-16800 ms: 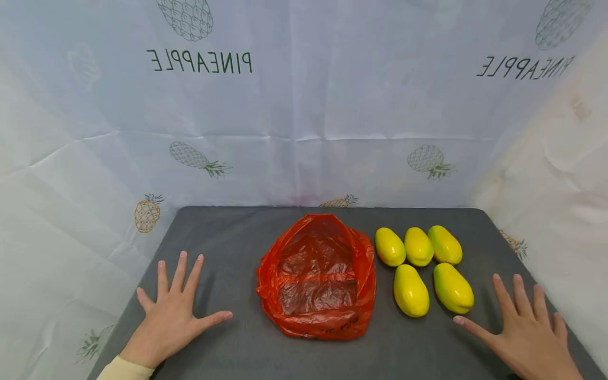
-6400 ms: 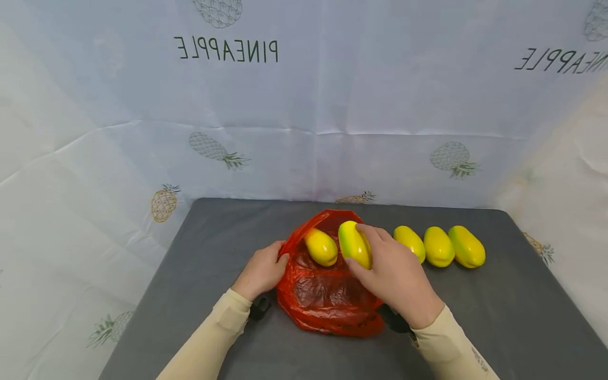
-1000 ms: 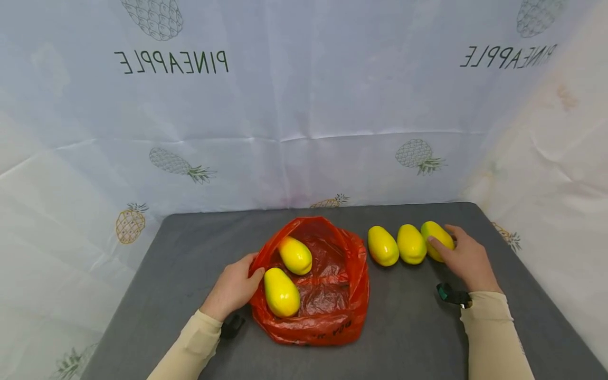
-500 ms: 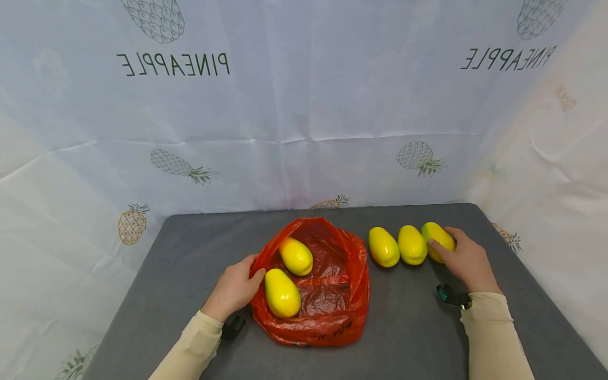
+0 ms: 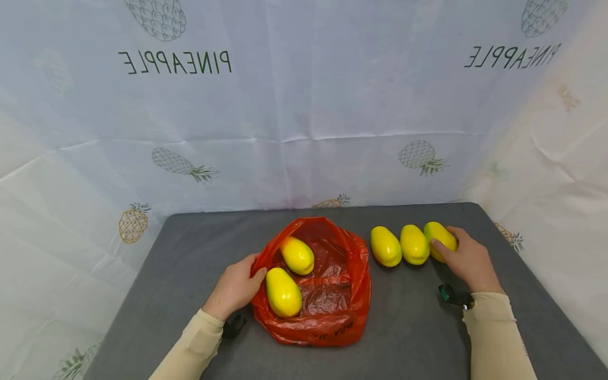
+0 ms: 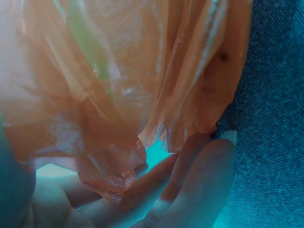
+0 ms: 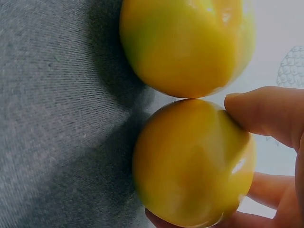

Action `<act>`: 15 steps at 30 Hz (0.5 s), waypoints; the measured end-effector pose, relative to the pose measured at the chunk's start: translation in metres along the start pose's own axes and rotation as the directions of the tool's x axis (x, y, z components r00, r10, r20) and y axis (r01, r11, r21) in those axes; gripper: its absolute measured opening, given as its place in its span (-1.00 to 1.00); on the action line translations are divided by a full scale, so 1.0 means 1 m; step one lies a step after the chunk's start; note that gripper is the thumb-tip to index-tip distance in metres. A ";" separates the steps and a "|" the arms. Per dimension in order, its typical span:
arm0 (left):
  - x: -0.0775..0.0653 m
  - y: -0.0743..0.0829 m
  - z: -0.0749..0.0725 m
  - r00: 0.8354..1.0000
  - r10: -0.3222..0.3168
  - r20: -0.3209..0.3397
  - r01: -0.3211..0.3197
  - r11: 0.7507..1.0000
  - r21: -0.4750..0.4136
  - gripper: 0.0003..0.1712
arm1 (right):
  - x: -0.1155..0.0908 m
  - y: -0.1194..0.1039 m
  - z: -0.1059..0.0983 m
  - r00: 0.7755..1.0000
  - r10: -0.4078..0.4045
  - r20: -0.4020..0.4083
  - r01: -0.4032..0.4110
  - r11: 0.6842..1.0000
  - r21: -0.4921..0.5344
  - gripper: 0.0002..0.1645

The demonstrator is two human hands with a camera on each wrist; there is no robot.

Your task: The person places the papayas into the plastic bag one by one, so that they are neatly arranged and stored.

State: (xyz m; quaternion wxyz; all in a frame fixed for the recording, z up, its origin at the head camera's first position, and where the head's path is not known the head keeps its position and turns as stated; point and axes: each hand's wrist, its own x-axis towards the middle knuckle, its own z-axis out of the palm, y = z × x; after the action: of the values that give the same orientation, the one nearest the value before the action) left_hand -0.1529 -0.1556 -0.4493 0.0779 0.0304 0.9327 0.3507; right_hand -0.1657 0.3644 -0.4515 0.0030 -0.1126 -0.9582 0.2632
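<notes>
A red plastic bag (image 5: 328, 330) lies with its mouth spread wide on the grey table. My left hand (image 5: 233, 287) pinches its left rim, thumb on the inner side; the left wrist view has the fingers behind the thin crinkled film (image 6: 118, 95). Inside the bag are two yellow mangoes, an upper mango (image 5: 297, 256) and a lower mango (image 5: 283, 293) near my thumb. To the right, my right hand (image 5: 470, 261) grips the rightmost mango (image 5: 439, 240) between thumb and fingers. In the right wrist view this mango (image 7: 192, 164) touches its neighbour (image 7: 187, 45).
Two more mangoes, a middle one (image 5: 414, 245) and a left one (image 5: 386, 246), stand in a row between the bag and my right hand. The grey table (image 5: 404, 327) ends at a white pineapple-print cloth (image 5: 294, 105) hanging behind and at the sides.
Since the oldest frame, two mangoes have passed from the table into the bag, and my left hand has taken its rim. Over the last second both hands stay nearly still.
</notes>
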 end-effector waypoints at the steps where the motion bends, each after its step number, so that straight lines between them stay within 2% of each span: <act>1: 0.000 0.000 0.000 1.000 0.001 0.000 -0.001 1.000 0.001 -0.47 | 0.000 0.000 0.000 1.000 0.000 -0.003 0.000 1.000 -0.002 0.09; 15: 0.003 -0.001 0.001 1.000 0.001 -0.002 -0.001 1.000 0.003 -0.49 | -0.003 -0.005 -0.012 0.997 -0.047 -0.056 0.046 0.999 -0.028 0.04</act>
State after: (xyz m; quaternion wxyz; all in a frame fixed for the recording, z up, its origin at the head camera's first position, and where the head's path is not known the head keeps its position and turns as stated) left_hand -0.1552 -0.1552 -0.4514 0.0770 0.0305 0.9333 0.3494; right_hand -0.1631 0.3657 -0.4389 0.0345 -0.0976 -0.9635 0.2467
